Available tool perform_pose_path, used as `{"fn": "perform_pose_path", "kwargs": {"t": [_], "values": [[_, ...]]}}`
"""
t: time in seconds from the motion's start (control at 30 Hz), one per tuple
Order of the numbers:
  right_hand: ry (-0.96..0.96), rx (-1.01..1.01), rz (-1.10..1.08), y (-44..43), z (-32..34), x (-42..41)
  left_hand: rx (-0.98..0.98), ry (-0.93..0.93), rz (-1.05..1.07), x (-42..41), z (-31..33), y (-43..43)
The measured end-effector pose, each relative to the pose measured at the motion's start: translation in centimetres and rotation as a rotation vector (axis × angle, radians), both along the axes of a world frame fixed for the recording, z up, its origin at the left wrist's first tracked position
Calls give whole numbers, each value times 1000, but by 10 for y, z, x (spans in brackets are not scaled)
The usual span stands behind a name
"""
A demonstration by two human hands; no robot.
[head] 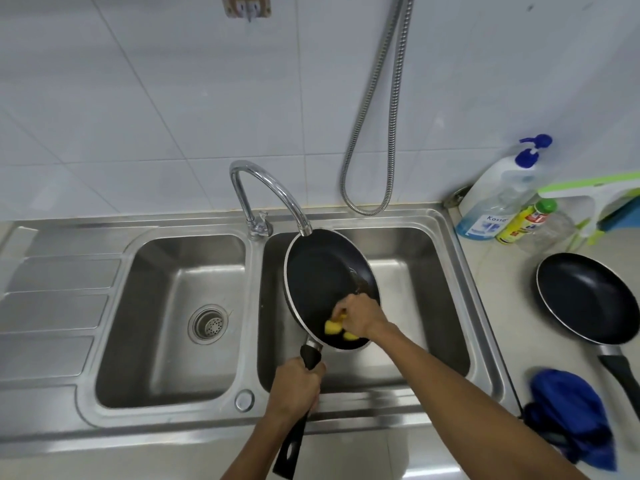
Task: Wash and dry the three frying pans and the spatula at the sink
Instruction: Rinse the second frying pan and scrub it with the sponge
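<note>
Under the tap (282, 190), left hand (294, 386) grips the frying pan (322, 271) by its handle; right hand (360, 315) clamps a sponge (333, 327), scrubbing (washing step); rinse next, probably.

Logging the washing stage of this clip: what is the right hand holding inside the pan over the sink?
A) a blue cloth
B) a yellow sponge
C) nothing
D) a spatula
B: the right hand grips a yellow sponge against the inside of the pan, while the left hand holds its handle.
</note>
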State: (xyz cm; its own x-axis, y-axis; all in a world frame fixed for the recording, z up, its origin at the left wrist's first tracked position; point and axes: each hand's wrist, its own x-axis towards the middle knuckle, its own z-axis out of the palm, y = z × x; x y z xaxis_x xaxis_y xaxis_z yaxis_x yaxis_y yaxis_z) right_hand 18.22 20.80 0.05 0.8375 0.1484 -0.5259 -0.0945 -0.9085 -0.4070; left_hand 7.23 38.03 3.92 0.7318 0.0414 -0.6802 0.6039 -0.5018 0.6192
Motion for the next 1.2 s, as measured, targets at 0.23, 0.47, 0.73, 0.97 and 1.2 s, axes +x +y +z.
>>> {"fn": "perform_pose_path", "kwargs": {"t": [0.23,0.47,0.73,0.97,1.2], "values": [[-77,62,-234,-26,7,2,187,-112,-91,7,2,-8],[-305,76,-323,-46,11,-6,348,-168,-123,-1,1,-4],[-192,551,-803,-65,16,-27,511,-194,-255,-11,3,-1],[45,848,-1110,-90,12,-40,571,-188,-308,-15,6,-16],[-271,601,-1115,-159,16,-29,371,-173,-252,-4,5,-24]]}}
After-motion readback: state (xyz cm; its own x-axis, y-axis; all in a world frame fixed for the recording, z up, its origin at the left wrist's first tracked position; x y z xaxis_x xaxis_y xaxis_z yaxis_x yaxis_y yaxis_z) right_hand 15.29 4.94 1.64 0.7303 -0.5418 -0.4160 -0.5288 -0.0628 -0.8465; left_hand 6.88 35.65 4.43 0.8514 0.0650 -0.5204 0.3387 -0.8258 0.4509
